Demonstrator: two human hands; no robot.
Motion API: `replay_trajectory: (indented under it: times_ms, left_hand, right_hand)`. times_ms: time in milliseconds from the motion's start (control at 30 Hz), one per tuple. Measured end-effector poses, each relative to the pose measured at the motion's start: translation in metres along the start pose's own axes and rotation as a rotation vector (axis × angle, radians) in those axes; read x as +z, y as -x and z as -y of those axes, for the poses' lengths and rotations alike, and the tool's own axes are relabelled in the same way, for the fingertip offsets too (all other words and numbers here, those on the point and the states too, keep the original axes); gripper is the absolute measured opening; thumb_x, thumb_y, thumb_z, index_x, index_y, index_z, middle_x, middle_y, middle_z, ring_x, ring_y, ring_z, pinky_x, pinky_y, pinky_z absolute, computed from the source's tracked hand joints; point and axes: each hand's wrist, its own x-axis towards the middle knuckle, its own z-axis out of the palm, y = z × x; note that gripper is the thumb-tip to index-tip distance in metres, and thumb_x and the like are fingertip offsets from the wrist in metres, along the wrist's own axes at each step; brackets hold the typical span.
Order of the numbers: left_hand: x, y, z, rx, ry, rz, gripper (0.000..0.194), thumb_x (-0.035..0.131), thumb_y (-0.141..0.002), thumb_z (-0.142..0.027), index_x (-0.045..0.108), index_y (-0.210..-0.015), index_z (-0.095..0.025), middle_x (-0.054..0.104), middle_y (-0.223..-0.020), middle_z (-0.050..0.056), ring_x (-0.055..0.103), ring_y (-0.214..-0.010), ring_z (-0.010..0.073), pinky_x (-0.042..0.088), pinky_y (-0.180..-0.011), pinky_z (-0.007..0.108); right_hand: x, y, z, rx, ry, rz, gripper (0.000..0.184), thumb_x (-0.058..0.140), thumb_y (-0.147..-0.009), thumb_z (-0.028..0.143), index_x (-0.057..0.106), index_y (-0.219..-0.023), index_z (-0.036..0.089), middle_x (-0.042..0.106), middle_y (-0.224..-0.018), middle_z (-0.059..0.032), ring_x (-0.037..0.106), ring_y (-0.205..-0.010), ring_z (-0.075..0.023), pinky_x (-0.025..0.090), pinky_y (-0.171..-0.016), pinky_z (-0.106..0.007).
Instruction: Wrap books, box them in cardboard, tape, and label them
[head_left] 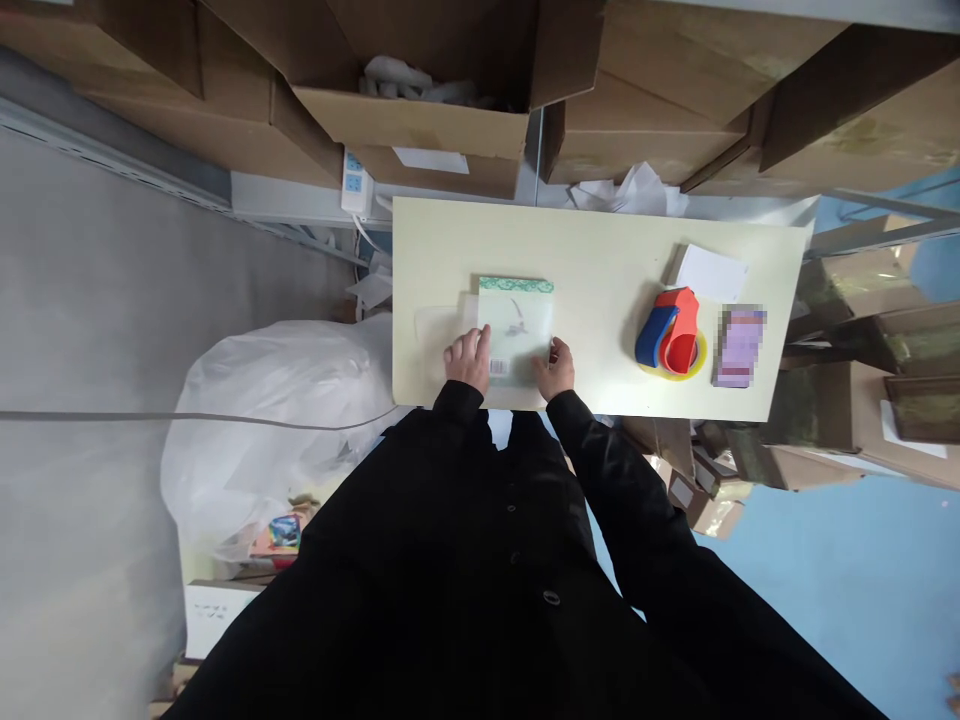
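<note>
A pale green book (516,312) with a darker green patterned band along its top and a barcode low on its left lies flat on the cream table (592,250). A thin see-through plastic sheet or bag (439,322) spreads out from its left side; how far it covers the book I cannot tell. My left hand (468,358) rests at the book's left edge, fingers stretched out over the plastic and the edge. At the lower right edge, my right hand (553,370) pinches the book, thumb on top and fingers curled at the side.
To the right stand a red and blue tape dispenser (679,335), a stack of white cards (709,273) and a pixelated purple object (739,345). Cardboard boxes (420,120) line the shelf behind the table. A large translucent plastic bag (262,400) bulges at the left.
</note>
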Motion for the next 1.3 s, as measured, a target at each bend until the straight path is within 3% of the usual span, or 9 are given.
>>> replay_trajectory:
  times_ms: [167,300,400,500,600,833,967,1133,1300]
  left_hand:
    - [0.015,0.004,0.017,-0.079,0.203,-0.007,0.054,0.043,-0.081,-0.014,0.041,-0.135,-0.015,0.047,-0.128,0.016,0.044,-0.123,0.0285,0.036,-0.104,0.046]
    - [0.022,0.004,0.013,-0.202,0.455,0.033,0.056,0.048,-0.077,-0.015,0.043,-0.134,-0.016,0.047,-0.130,0.015,0.046,-0.121,0.0260,0.036,-0.106,0.046]
    - [0.033,-0.003,-0.009,-0.186,0.601,0.114,0.052,0.050,-0.075,-0.014,0.050,-0.126,-0.013,0.056,-0.122,0.014,0.056,-0.107,0.0235,0.045,-0.098,0.044]
    - [0.042,-0.013,-0.034,-0.162,0.689,0.174,0.038,0.060,-0.069,-0.019,0.063,-0.106,-0.014,0.063,-0.112,0.012,0.058,-0.105,0.0261,0.048,-0.092,0.042]
    - [0.035,-0.017,-0.037,-0.279,0.786,0.198,0.031,0.064,-0.067,-0.028,0.065,-0.095,-0.014,0.065,-0.105,0.012,0.060,-0.101,0.0293,0.051,-0.084,0.043]
    - [-0.008,0.010,0.016,-0.518,1.055,0.177,0.051,0.043,-0.079,-0.050,0.055,-0.116,-0.016,0.063,-0.103,0.010,0.064,-0.081,0.0176,0.053,-0.066,0.032]
    - [-0.003,0.008,0.023,-0.527,0.873,0.147,0.057,0.036,-0.082,-0.057,0.056,-0.115,-0.016,0.062,-0.107,0.011,0.062,-0.095,0.0209,0.052,-0.074,0.034]
    - [-0.002,-0.001,0.027,-0.460,0.521,0.108,0.037,0.053,-0.077,-0.045,0.065,-0.097,-0.017,0.061,-0.108,0.013,0.045,-0.122,0.0288,0.037,-0.101,0.043]
    - [0.001,0.012,0.030,-0.395,0.372,0.151,0.060,0.063,-0.070,-0.028,0.050,-0.127,-0.013,0.052,-0.121,0.016,0.059,-0.100,0.0234,0.042,-0.098,0.039]
  right_hand:
    - [0.000,-0.001,0.005,0.106,-0.144,0.019,0.055,0.065,-0.060,0.031,0.048,-0.112,0.018,0.059,-0.107,-0.0103,0.058,-0.095,-0.0225,0.047,-0.089,-0.044]
    - [-0.015,-0.002,0.023,0.158,-0.384,0.158,0.038,0.061,-0.060,0.034,0.050,-0.093,0.019,0.063,-0.091,-0.0064,0.060,-0.082,-0.0219,0.051,-0.076,-0.043]
    - [-0.033,0.004,0.044,0.025,-0.471,0.254,0.038,0.063,-0.060,0.035,0.045,-0.091,0.022,0.061,-0.085,-0.0019,0.060,-0.074,-0.0191,0.052,-0.069,-0.039]
    - [-0.037,0.015,0.064,-0.128,-0.235,0.247,0.044,0.069,-0.054,0.032,0.044,-0.089,0.023,0.055,-0.081,0.0026,0.055,-0.067,-0.0150,0.049,-0.063,-0.033]
    - [-0.021,0.025,0.072,-0.169,0.040,0.231,0.042,0.069,-0.055,0.032,0.045,-0.089,0.024,0.051,-0.077,0.0052,0.050,-0.060,-0.0125,0.047,-0.060,-0.031]
    - [0.046,0.034,0.064,-0.219,0.285,0.202,0.039,0.063,-0.062,0.026,0.043,-0.095,0.024,0.051,-0.098,-0.0040,0.055,-0.082,-0.0202,0.047,-0.072,-0.038]
    - [0.068,0.032,0.062,-0.253,0.294,0.284,0.035,0.062,-0.067,0.026,0.045,-0.098,0.023,0.049,-0.105,-0.0087,0.056,-0.088,-0.0229,0.048,-0.076,-0.041]
    - [0.032,0.034,0.045,-0.301,0.087,0.415,0.043,0.063,-0.068,0.026,0.050,-0.108,0.020,0.052,-0.104,-0.0080,0.056,-0.076,-0.0158,0.052,-0.073,-0.036]
    - [-0.030,0.023,0.011,-0.155,0.163,0.171,0.046,0.061,-0.072,0.027,0.052,-0.115,0.016,0.053,-0.109,-0.0135,0.056,-0.077,-0.0186,0.050,-0.078,-0.042]
